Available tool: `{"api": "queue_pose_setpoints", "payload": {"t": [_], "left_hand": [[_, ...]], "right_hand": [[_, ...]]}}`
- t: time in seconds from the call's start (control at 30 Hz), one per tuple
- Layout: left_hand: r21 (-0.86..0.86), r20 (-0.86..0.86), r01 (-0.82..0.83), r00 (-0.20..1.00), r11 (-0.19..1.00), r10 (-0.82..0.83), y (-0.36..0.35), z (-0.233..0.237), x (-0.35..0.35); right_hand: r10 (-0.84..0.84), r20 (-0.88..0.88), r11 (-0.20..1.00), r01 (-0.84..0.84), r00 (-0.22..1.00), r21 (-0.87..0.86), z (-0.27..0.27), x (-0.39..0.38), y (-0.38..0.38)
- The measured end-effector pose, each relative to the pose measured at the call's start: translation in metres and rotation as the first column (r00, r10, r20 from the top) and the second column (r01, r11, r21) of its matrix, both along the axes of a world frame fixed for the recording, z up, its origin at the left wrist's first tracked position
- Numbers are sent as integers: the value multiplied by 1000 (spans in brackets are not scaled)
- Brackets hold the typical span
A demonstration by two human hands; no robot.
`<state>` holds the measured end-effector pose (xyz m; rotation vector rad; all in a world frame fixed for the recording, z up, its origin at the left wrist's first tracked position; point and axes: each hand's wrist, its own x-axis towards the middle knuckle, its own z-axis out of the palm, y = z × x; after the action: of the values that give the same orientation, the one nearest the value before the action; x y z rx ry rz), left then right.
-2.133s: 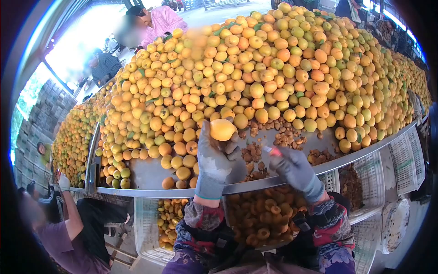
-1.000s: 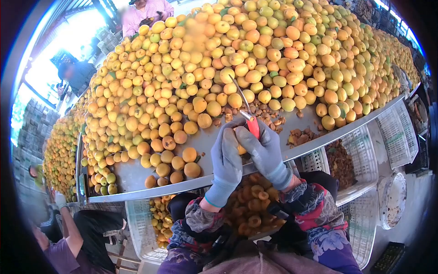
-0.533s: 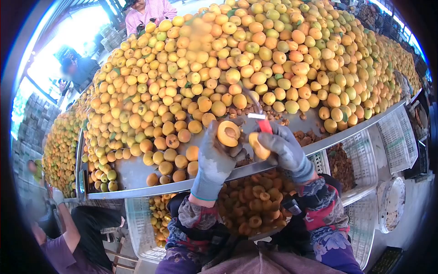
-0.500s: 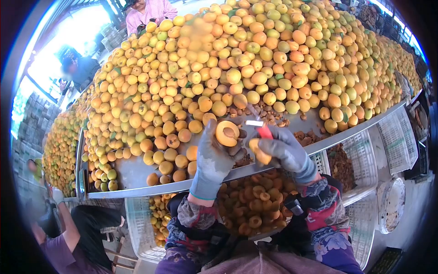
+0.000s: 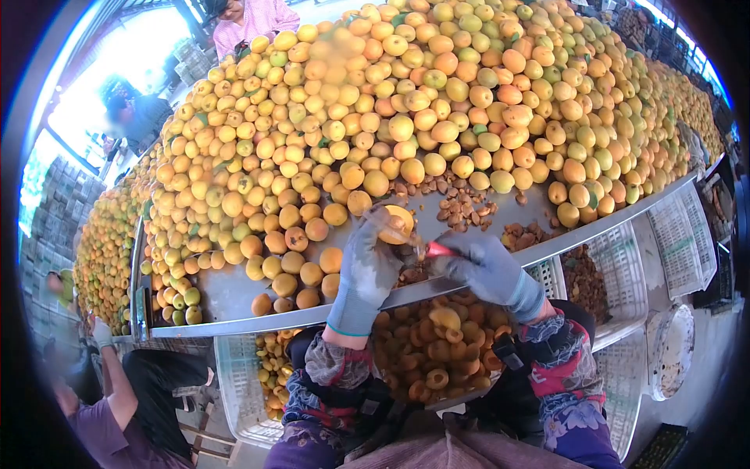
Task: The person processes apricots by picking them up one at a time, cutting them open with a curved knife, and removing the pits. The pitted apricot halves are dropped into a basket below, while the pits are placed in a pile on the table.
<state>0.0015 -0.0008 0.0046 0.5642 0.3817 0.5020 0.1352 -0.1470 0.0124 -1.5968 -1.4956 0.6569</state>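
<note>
Between the gloved fingers of my left hand (image 5: pixel 366 262) sits a cut apricot half (image 5: pixel 397 223), its orange flesh facing up. My right hand (image 5: pixel 491 270), also in a grey glove, is closed round the red handle of a small knife (image 5: pixel 442 249). The blade points left and reaches the apricot half; motion blurs it. Directly below both hands, cut apricot halves (image 5: pixel 437 379) fill a container in front of my lap. Loose apricot pits (image 5: pixel 462 209) lie on the metal tabletop just beyond my hands.
A large heap of whole apricots (image 5: pixel 437 102) covers the metal table (image 5: pixel 234 293), which has a raised front edge. White plastic crates (image 5: pixel 238 383) stand below, left and right. A round white lid (image 5: pixel 670 352) is at right. Another person (image 5: pixel 117 414) sits at left; others stand beyond the heap.
The apricot piece in my right hand is gone from it, and a half now shows on top of the container below. My right hand has brought the knife left to the half in my left hand.
</note>
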Motion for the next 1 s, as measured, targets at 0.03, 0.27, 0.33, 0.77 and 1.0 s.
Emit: {"api": "queue_pose_setpoints", "payload": {"t": [0.03,0.27,0.33,0.77,1.0], "left_hand": [[97,-9,9,1000,995,-8,-1,3,0],[280,-50,164,986,946,-156,-23,22,1],[362,-99,206,978,909,-182,-29,24,2],[609,-161,261,965,749,-205,-50,27,6],[626,-191,249,968,739,-164,-52,16,4]], "right_hand": [[-89,-191,992,104,978,70,-8,0,4],[-89,-857,808,540,507,235,23,-8,19],[107,-918,768,555,382,320,36,-13,20],[-177,-565,580,549,806,601,35,-18,16],[20,-745,640,564,666,522,31,-22,24]]}}
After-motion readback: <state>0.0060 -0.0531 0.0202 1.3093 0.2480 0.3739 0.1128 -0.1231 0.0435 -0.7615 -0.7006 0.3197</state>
